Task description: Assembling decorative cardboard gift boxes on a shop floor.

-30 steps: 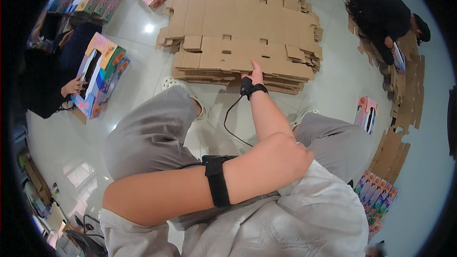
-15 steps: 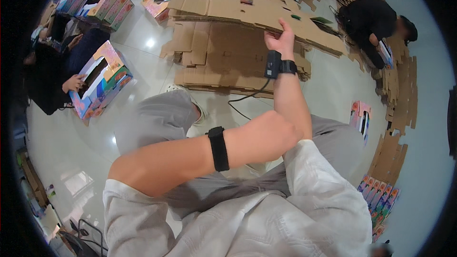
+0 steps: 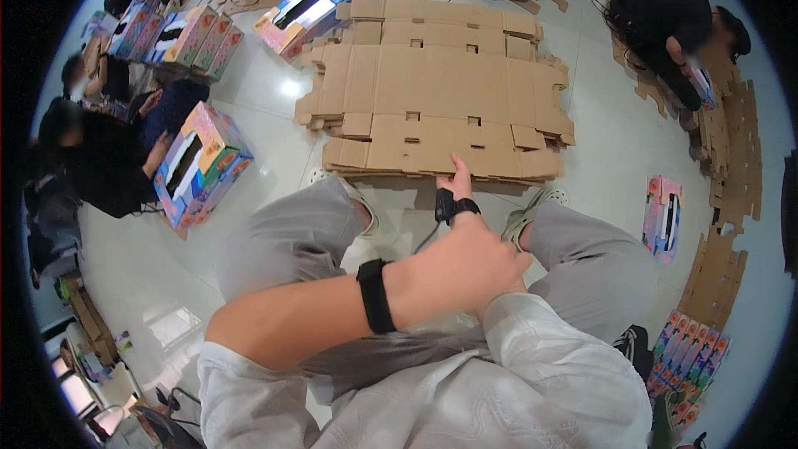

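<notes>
A stack of flat brown cardboard sheets (image 3: 432, 79), with slots and tabs cut in them, lies on the floor in front of my feet. My right hand (image 3: 453, 183) is at the near edge of the stack, thumb on top and fingers tucked underneath. A black wrist strap with a small black box and a cable is on that wrist. My left arm crosses over my right forearm. Above that forearm, close to the rolled white sleeve (image 3: 540, 316), my left hand (image 3: 457, 270) has its fingers curled; what they hold, if anything, is hidden.
At left, a person in black touches a colourful printed box (image 3: 204, 166); another such box (image 3: 312, 12) stands behind the stack's far left corner. Another person (image 3: 665, 37) bends over at far right. Cardboard offcuts (image 3: 727, 199) and a small printed box (image 3: 662, 218) lie along the right.
The raised, tilted upper cardboard has come down flat onto the stack. My right hand has moved down toward me with its edge. My left hand stays over the right forearm.
</notes>
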The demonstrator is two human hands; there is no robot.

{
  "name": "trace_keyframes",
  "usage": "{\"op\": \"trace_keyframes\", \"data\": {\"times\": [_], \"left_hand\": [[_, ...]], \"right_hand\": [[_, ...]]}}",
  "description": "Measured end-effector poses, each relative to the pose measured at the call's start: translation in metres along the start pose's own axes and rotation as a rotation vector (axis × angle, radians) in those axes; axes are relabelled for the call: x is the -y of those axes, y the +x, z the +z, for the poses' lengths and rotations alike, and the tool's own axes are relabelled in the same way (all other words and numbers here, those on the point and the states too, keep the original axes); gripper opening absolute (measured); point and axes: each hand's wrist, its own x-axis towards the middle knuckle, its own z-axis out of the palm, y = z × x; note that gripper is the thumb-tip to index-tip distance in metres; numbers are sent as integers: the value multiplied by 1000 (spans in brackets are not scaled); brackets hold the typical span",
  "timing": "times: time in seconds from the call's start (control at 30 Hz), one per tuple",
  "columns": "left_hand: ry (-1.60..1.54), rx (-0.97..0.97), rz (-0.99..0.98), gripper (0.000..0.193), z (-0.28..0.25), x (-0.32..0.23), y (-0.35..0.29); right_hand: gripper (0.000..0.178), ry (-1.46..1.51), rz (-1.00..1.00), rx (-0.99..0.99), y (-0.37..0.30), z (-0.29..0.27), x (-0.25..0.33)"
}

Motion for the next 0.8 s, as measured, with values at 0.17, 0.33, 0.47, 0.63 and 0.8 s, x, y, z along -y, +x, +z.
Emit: {"op": "trace_keyframes", "data": {"times": [0.17,0.33,0.47,0.63,0.8], "left_hand": [[-53,-35,72,25,-8,11,15],[-154,-21,97,38,-26,-1,26],[-300,-125,-19,38,-39,-15,28],[-317,-291,-5,34,-53,-18,27],[-214,-450,5,27,-75,-20,23]], "right_hand": [[51,-53,28,154,3,9,-17],[77,-1247,371,79,-20,1,10],[59,-1934,182,291,-18,58,82],[33,-2331,-640,162,-75,190,215],[27,-1386,-747,637,-258,292,265]]}}
